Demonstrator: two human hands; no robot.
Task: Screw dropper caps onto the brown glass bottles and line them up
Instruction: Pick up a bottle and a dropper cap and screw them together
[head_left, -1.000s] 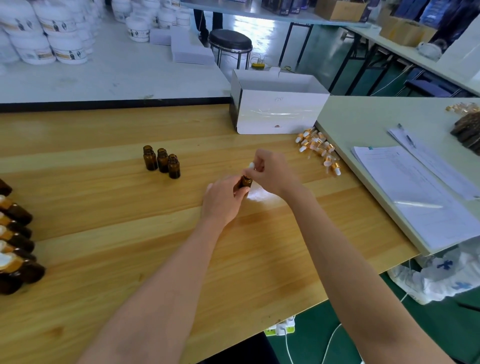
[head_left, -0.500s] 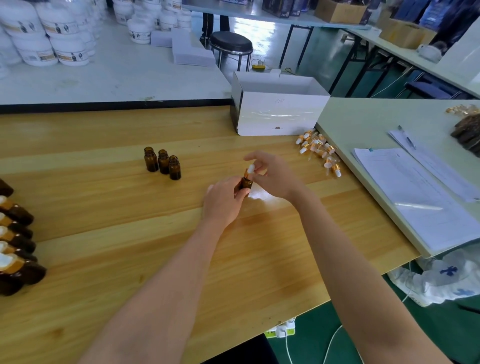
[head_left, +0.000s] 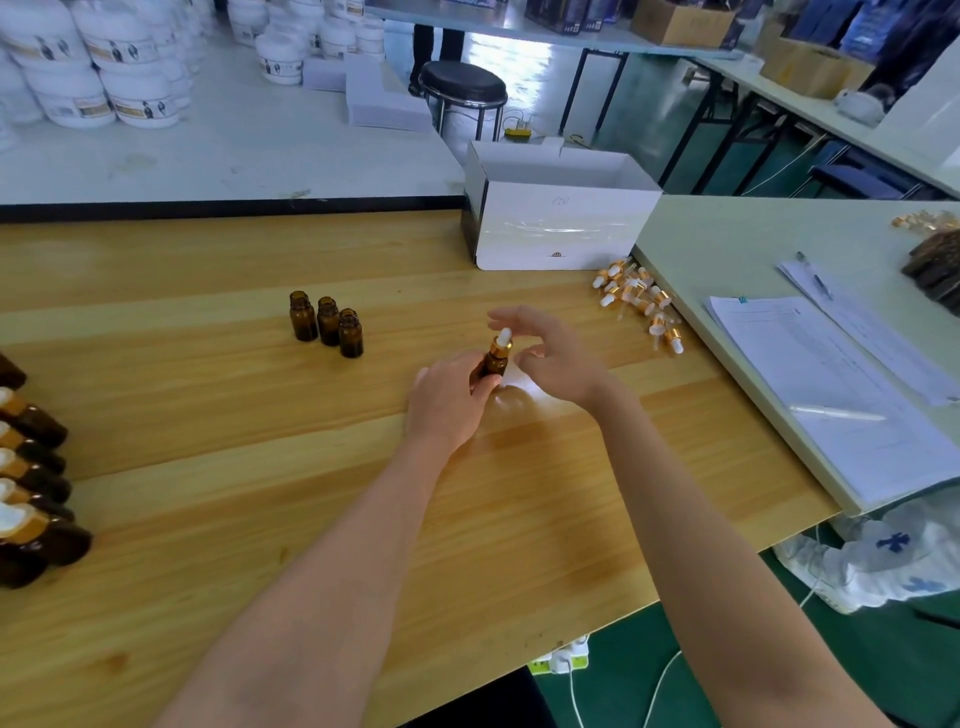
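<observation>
My left hand (head_left: 448, 399) grips a brown glass bottle (head_left: 494, 362) upright at the middle of the wooden table (head_left: 208, 467). A gold dropper cap with a white bulb (head_left: 503, 342) sits on its neck. My right hand (head_left: 550, 358) hovers just right of the cap with fingers spread, off the cap. Three uncapped brown bottles (head_left: 326, 323) stand in a short row to the left. A pile of loose dropper caps (head_left: 640, 301) lies at the right. Several capped bottles (head_left: 31, 467) lie lined up at the left edge.
A white open cardboard box (head_left: 556, 218) stands behind the work spot. A pale green table (head_left: 737, 244) on the right carries papers (head_left: 831, 384) and a pen (head_left: 815, 275). White tubs (head_left: 93, 67) are stacked on the far table; a black stool (head_left: 462, 88) stands beyond.
My right hand has let go of the dropper cap and its fingers have spread open. The left hand still holds the bottle in the same place.
</observation>
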